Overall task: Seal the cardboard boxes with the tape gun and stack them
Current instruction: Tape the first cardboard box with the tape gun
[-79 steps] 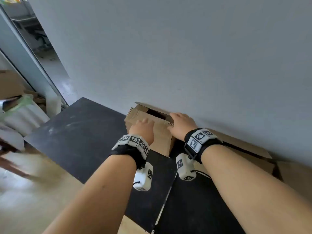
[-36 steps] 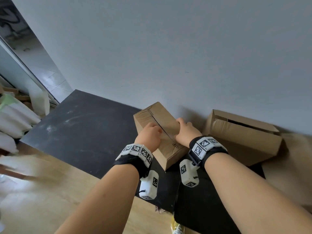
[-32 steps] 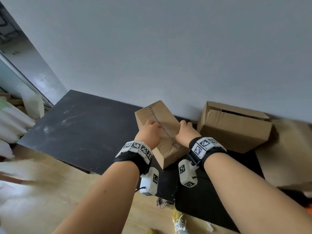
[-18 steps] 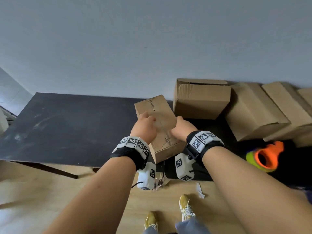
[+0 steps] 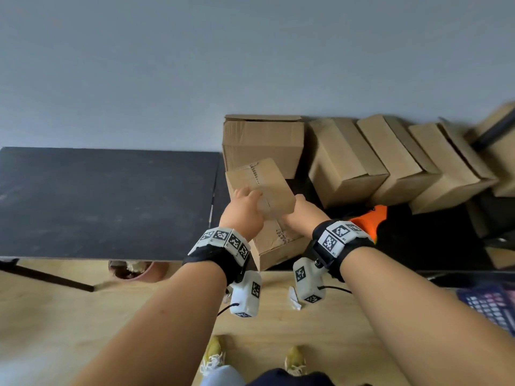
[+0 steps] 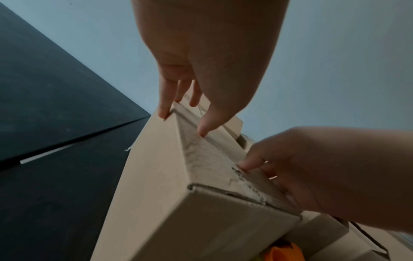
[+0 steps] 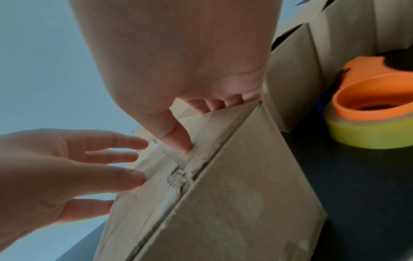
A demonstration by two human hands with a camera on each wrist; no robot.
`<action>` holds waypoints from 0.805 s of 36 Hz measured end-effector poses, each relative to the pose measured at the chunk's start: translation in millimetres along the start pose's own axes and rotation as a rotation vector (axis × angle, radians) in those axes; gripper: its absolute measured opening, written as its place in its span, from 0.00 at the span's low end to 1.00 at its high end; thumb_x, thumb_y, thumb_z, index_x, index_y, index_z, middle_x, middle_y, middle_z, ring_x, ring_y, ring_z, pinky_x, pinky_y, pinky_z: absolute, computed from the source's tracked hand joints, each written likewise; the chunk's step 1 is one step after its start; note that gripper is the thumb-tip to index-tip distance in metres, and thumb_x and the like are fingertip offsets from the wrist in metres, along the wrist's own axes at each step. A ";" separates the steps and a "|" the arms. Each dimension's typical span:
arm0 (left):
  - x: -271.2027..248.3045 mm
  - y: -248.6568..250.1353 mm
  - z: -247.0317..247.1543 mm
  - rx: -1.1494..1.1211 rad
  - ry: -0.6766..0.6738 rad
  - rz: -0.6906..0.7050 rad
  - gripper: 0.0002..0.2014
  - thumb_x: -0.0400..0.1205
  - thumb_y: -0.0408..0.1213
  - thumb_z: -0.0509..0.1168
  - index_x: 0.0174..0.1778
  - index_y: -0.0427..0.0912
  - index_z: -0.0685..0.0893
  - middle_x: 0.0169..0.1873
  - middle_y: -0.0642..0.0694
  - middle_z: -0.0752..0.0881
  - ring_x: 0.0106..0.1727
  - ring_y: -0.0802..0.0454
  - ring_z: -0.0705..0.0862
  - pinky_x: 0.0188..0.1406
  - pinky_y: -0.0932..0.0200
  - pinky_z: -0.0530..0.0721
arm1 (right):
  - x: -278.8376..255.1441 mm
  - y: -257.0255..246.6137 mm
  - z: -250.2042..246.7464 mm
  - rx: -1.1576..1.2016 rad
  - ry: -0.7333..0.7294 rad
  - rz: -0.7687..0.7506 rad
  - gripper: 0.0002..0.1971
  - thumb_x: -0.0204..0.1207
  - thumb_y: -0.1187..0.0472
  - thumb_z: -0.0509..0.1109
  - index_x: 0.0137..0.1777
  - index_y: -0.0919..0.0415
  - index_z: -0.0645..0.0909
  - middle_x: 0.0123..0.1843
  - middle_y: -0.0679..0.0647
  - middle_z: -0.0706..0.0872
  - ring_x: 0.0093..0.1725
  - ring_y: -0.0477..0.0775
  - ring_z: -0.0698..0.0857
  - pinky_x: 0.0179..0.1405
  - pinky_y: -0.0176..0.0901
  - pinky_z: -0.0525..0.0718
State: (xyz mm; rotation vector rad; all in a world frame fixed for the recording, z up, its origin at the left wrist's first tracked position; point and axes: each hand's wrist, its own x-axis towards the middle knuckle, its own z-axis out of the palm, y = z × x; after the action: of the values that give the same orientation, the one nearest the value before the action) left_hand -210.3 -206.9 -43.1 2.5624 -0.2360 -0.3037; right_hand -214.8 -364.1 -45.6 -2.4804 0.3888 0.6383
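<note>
A small cardboard box with clear tape along its top seam is held tilted between both hands, over the front edge of the black table. My left hand lies on its left top edge with straight fingers and the thumb on the top face. My right hand grips the right side: the thumb presses the taped seam and the fingers wrap the far edge. The tape gun, orange with a yellow-green roll, lies on the table just right of the box.
An open-topped box stands against the grey wall right behind the held one. Several shut boxes lean in a row to the right. Below are wooden floor, a pot under the table and my shoes.
Both hands have carried the box to the right, from the left table to just in front of the open box. The view swung right and brought the row of boxes and tape gun in.
</note>
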 end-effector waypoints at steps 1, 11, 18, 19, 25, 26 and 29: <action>-0.8 8.1 8.1 0.001 0.000 0.010 0.28 0.82 0.30 0.56 0.80 0.48 0.66 0.80 0.47 0.62 0.78 0.48 0.65 0.69 0.54 0.72 | -0.8 11.6 -5.2 0.004 -0.008 -0.009 0.29 0.80 0.53 0.66 0.78 0.61 0.62 0.64 0.61 0.83 0.60 0.61 0.85 0.62 0.57 0.84; 5.1 28.5 74.2 0.329 -0.110 0.077 0.28 0.88 0.37 0.46 0.85 0.58 0.48 0.85 0.51 0.45 0.84 0.40 0.37 0.83 0.41 0.54 | -7.8 80.5 -25.3 0.102 -0.004 -0.162 0.29 0.89 0.50 0.55 0.88 0.54 0.55 0.81 0.59 0.74 0.75 0.60 0.76 0.75 0.54 0.74; -10.7 43.4 77.2 0.347 0.031 0.019 0.23 0.90 0.48 0.45 0.82 0.62 0.53 0.84 0.54 0.52 0.84 0.50 0.43 0.71 0.43 0.74 | -2.1 115.4 -27.8 0.159 0.269 0.001 0.18 0.87 0.63 0.59 0.75 0.62 0.72 0.71 0.62 0.78 0.67 0.65 0.81 0.57 0.49 0.76; -11.9 45.1 78.6 0.356 0.053 0.024 0.23 0.90 0.47 0.45 0.82 0.60 0.54 0.83 0.53 0.54 0.84 0.49 0.45 0.70 0.43 0.75 | -0.1 121.2 -27.9 0.152 0.286 0.041 0.17 0.85 0.64 0.60 0.72 0.63 0.73 0.69 0.63 0.79 0.65 0.66 0.82 0.55 0.49 0.77; -16.8 48.8 91.0 0.345 0.197 0.051 0.22 0.89 0.45 0.47 0.81 0.56 0.61 0.81 0.50 0.61 0.81 0.49 0.50 0.72 0.43 0.71 | 10.1 149.7 -20.9 0.038 0.161 0.188 0.18 0.82 0.65 0.62 0.71 0.65 0.72 0.63 0.65 0.83 0.63 0.67 0.82 0.58 0.50 0.77; -16.4 47.7 92.5 0.334 0.212 0.054 0.22 0.89 0.45 0.48 0.81 0.55 0.62 0.81 0.50 0.62 0.81 0.49 0.51 0.73 0.42 0.70 | 12.3 153.0 -18.4 0.041 0.135 0.183 0.19 0.82 0.65 0.62 0.73 0.67 0.71 0.66 0.66 0.82 0.66 0.68 0.81 0.61 0.52 0.77; -15.3 44.8 94.2 0.318 0.222 0.054 0.22 0.89 0.43 0.49 0.81 0.55 0.63 0.81 0.49 0.62 0.81 0.49 0.51 0.74 0.42 0.68 | 19.3 159.9 -10.4 0.031 0.055 0.160 0.21 0.84 0.66 0.58 0.76 0.71 0.72 0.73 0.70 0.78 0.72 0.69 0.77 0.70 0.55 0.75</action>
State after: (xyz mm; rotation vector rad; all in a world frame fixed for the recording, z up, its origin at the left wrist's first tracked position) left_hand -254.4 -287.8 -94.4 2.8680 -0.2893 0.0452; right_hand -257.9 -502.2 -117.0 -2.4581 0.6189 0.6230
